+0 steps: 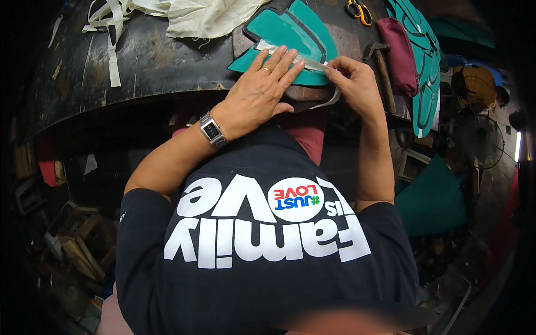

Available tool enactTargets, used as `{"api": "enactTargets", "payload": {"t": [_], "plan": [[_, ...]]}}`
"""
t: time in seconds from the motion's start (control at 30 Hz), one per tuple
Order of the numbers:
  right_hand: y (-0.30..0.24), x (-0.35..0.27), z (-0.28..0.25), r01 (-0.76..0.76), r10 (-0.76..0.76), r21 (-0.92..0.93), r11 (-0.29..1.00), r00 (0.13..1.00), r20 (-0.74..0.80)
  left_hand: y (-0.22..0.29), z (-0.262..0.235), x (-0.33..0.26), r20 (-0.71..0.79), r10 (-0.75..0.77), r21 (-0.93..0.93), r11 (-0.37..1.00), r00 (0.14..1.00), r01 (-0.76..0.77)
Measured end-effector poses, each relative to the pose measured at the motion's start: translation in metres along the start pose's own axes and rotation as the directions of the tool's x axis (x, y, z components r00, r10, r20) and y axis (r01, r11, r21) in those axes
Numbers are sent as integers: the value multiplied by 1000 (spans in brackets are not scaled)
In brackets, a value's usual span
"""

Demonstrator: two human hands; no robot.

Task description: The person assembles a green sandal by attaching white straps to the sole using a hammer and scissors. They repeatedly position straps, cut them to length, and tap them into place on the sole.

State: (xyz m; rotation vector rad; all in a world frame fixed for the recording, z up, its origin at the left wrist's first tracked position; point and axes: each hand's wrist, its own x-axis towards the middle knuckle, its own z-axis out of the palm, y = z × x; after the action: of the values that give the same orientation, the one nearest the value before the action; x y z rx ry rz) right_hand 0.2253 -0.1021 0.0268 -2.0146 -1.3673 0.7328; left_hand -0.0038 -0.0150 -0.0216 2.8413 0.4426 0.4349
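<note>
A teal-green cut panel [276,25] with dark edging lies on a worn block [242,49] near the table's front edge. Across it runs a narrow whitish strip [314,63], whose loose tail curls down over the block's near side. My left hand [258,86] rests flat on the strip and the panel, fingers stretched out. At the panel's right side my right hand [355,84] pinches the strip between thumb and fingers, holding it just above the surface. Part of the strip is hidden under my left fingers.
Right of the block lie a hammer [382,70], a maroon pouch [397,56] and several teal panels [427,78]. Orange-handled scissors [358,12] are farther back. Cream cloth [209,17] and loose fabric strips [113,62] lie at the far left of the dark table [153,67].
</note>
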Motion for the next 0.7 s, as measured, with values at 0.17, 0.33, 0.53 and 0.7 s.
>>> {"api": "enactTargets", "payload": {"t": [0.17,0.33,0.53,0.7], "plan": [[11,-2,2,21,-17,107,994,999,-39,6,-1,2,19,-26,31,999,999,25],[12,-2,8,73,-66,81,994,994,-83,10,0,5,25,-72,47,996,997,70],[10,2,15,92,-100,-54,994,979,-178,18,0,11,20,-90,138,987,996,86],[12,4,19,126,-138,-66,990,964,-229,20,4,13,6,-94,188,978,996,91]]}}
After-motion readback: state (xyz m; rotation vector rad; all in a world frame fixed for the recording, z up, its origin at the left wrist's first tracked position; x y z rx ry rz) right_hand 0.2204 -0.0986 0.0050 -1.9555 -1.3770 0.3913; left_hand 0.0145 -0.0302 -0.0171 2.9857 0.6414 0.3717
